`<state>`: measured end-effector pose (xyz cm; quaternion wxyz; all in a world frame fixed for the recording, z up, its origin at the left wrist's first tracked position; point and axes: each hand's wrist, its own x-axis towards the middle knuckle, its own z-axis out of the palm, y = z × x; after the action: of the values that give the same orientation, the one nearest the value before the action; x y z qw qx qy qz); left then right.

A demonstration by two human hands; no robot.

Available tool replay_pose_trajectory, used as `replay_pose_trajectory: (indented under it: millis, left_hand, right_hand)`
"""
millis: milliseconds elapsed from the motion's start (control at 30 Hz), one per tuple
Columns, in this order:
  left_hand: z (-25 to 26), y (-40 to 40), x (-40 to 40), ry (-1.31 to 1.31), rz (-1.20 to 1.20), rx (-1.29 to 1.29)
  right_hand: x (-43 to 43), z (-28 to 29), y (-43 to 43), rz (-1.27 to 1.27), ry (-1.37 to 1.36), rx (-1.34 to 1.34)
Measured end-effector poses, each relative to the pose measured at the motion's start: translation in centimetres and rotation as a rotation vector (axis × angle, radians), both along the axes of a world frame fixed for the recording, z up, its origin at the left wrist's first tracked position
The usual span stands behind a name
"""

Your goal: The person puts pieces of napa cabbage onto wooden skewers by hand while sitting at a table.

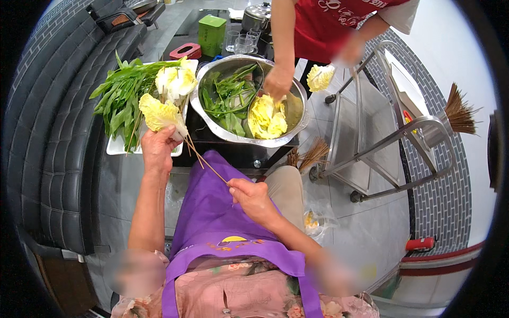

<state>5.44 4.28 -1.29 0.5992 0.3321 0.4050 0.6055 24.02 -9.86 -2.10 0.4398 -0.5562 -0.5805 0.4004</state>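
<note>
In my left hand (157, 149) is a yellow napa cabbage leaf (159, 113), held by its white base. My right hand (250, 194) pinches the lower end of a thin bamboo skewer (214, 171), whose other end meets the leaf base. Beyond my left hand, a white tray (115, 148) bears long green leafy stalks (125, 93) and skewered cabbage leaves (175, 81). Ahead stands a metal basin (222, 133) with green leaves (228, 95) on its left side and yellow cabbage leaves (268, 119) on its right.
Across the basin, a person in a red apron (328, 30) reaches into the cabbage and holds another leaf (319, 77). A green tin (211, 35), glass mugs (243, 43) and a pot (257, 16) stand behind. A metal cart (366, 155) is at the right, a black sofa (67, 131) at the left.
</note>
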Motion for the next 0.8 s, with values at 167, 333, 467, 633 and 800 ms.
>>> replay_pose_trajectory:
  millis: [167,333,467,633,800]
  left_hand:
    - [0.7,-0.2,-1.3,-0.12,-0.12,0.002]
    - [0.6,0.1,-1.8,-0.137,-0.068,0.071]
    - [0.4,0.4,-2.5,-0.216,0.016,0.106]
    - [0.6,0.7,-1.0,-0.29,0.055,0.032]
    - [1.3,0.2,-1.4,-0.212,0.098,-0.033]
  right_hand:
    - [1.0,0.0,0.0,0.044,-0.013,0.005]
    - [1.1,-0.7,0.0,0.065,0.06,-0.023]
    - [0.3,-0.7,0.1,0.085,0.031,-0.034]
    - [0.8,-2.0,-0.2,0.017,0.074,-0.035]
    - [0.4,-2.6,0.1,0.025,0.081,-0.039]
